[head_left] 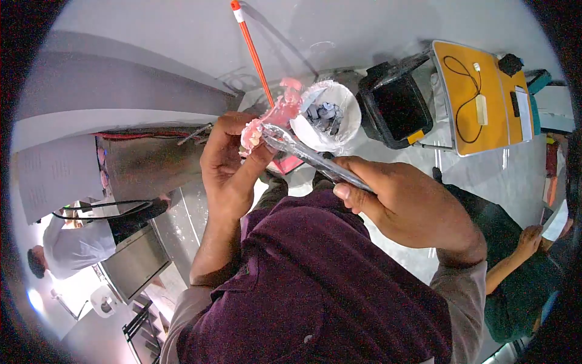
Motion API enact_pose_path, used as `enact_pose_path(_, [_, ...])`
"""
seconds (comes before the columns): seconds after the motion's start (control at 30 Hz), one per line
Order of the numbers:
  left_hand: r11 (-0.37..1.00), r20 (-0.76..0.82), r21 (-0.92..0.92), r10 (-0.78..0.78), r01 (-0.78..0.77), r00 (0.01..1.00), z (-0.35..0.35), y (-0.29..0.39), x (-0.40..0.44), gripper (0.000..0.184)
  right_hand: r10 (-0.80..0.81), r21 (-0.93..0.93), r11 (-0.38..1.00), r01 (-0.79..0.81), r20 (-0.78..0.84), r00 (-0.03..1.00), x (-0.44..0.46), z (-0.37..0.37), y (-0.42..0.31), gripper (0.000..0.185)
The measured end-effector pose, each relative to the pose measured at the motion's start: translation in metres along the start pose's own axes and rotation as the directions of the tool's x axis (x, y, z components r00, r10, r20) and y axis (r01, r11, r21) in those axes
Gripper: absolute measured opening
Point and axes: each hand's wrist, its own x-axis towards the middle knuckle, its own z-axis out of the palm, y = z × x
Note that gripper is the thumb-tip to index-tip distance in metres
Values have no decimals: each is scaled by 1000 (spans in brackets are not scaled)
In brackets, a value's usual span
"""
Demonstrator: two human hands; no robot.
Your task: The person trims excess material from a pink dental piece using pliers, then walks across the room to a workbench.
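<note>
My left hand [227,170] pinches a crumpled, soft-looking pink piece [279,115] with ragged pale edges; its exact kind does not show. My right hand [403,200] is closed around the dark handle of a long, shiny tool [303,151] with a narrow looped head. That head reaches the lower edge of the pink piece, close to my left fingertips. Just beyond both hands stands a white bin [357,115] with a clear liner and crumpled waste inside. Part of a pinkish-red object [290,165] shows below my left fingers.
An orange-red pole [253,54] leans behind the bin. To the right are an open black container [400,106] and a yellow table [451,79] bearing a cable and power strip. One person [79,242] is at the left; another [521,285] is at the right.
</note>
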Motion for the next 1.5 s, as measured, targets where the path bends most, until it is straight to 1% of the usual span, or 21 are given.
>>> enact_pose_path(0.13, [999, -16, 36, 1, -1, 1000, -3, -4, 1, 24, 52, 15, 999, -52, 35, 998, 0, 0, 1, 37])
enact_pose_path(0.2, [967, 53, 228, 100, -110, 994, -5, -4, 4, 24, 29, -3, 1000, -29, 12, 999, -1, 2, 5, 36])
enact_pose_path(0.4, [920, 47, 350, 168, -174, 985, -2, -1, 8, 24, 68, -7, 998, -68, 70, 995, 5, -3, 6, 39])
enact_pose_path(0.47, [892, 80, 398, 200, -215, 977, -4, -1, 10, 22, 183, 437, 819, -371, 414, 892, 11, -10, 11, 39])
enact_pose_path(0.5, [860, 113, 441, 232, -258, 966, -6, -2, 12, 21, 183, 437, 819, -371, 413, 892, 12, -9, 14, 39])
enact_pose_path(0.57, [831, 179, 459, 259, -314, 949, -13, -2, 16, 20, 52, 726, 416, -547, 582, 812, 13, -5, 24, 36])
enact_pose_path(0.6, [801, 245, 472, 282, -368, 928, -15, -3, 19, 19, 50, 724, 419, -548, 584, 810, 13, -3, 26, 36])
enact_pose_path(0.67, [792, 290, 479, 264, -378, 920, -18, -3, 22, 17, -7, 776, 166, -608, 618, 787, 11, 0, 26, 34])
enact_pose_path(0.73, [783, 334, 487, 242, -387, 911, -19, -6, 24, 14, 0, 773, 206, -600, 613, 790, 10, 5, 29, 33])
enact_pose_path(0.8, [931, 211, 326, 99, -165, 972, -18, -23, 24, 14, 113, 749, 386, -538, 540, 834, 10, 12, 33, 32])
enact_pose_path(0.83, [963, 33, 142, -236, 229, 971, -24, -39, 23, 26, 90, 680, 579, -450, 495, 864, 7, 15, 40, 33])
enact_pose_path(0.87, [963, 28, 142, -234, 227, 972, -34, -50, 28, 26, 87, 678, 582, -449, 497, 863, 3, 13, 39, 33])
enact_pose_path(0.93, [840, 27, -303, -465, 450, 885, -45, -54, 42, 29, 95, 559, 746, -361, 447, 889, -6, 8, 34, 34])
enact_pose_path(1.0, [789, 71, -409, -474, 459, 878, -49, -48, 38, 34, 111, 507, 796, -330, 414, 904, -12, 3, 38, 36])
enact_pose_path(1.07, [828, 240, -301, -415, 474, 877, -51, -37, 36, 38, 146, 40, 988, -146, -6, 989, -15, 1, 46, 37])
enact_pose_path(1.1, [820, 210, -380, -373, 427, 904, -44, -31, 35, 40, -8, -75, 997, -7, -192, 981, -13, 3, 55, 41])
enact_pose_path(1.23, [870, 204, -361, -277, 336, 939, -31, -11, 30, 44, -57, -285, 959, -5, -210, 976, 10, 4, 52, 46])
enact_pose_path(1.33, [886, 256, -323, -257, 333, 932, -28, 0, 29, 44, -97, -222, 974, 49, -211, 973, 19, 13, 47, 47])
enact_pose_path(1.37, [853, 323, -405, -203, 329, 924, -30, 0, 28, 44, -149, -251, 964, 87, -243, 959, 23, 19, 48, 47])
enact_pose_path(1.47, [806, 285, -527, -131, 270, 949, -20, 1, 23, 45, -178, -237, 965, 108, -298, 938, 29, 27, 44, 45])
enact_pose_path(1.5, [763, 329, -545, -187, 348, 926, -19, 7, 22, 46, -182, -239, 965, 112, -293, 939, 30, 27, 45, 45])
